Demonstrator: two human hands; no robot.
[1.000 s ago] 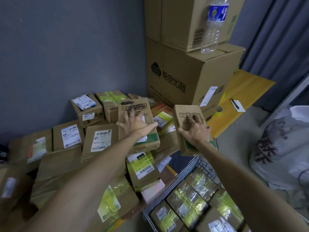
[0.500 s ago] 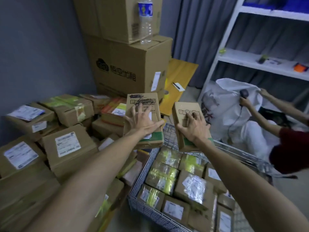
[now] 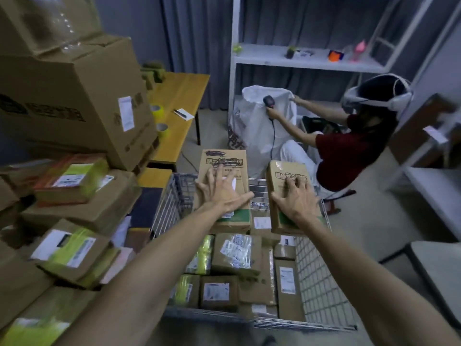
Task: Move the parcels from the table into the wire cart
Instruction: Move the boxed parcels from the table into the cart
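**A:** Head view. Your left hand [image 3: 222, 193] is splayed wide across the face of the left parcel [image 3: 224, 158], thumb hooked over its right edge. It's clamped and carried in the air.

**B:** Same on the other side. Your right hand [image 3: 296, 198] has its fingers spread and dug into the right parcel [image 3: 287, 168], gripping it from above.

**A:** And where are they? Both hang over the far end of the wire cart [image 3: 316, 283], side by side with a gap between them, long axes running away from you.

**B:** That's the relation to watch. The landing spot looks to be straight below your palms, not ahead and not sideways. The near half of the cart is already packed with stowed parcels [image 3: 237, 253].

**A:** The right parcel sits just beside the right-hand mesh wall, so I'd judge it has less room to swing. The left one has the width of the cart to play with.

**B:** I'd guess you lower them as they lie, long axes kept as they are. More parcels [image 3: 72, 248] wait on the desk [image 3: 182, 91] to your left, nearer your left hand.
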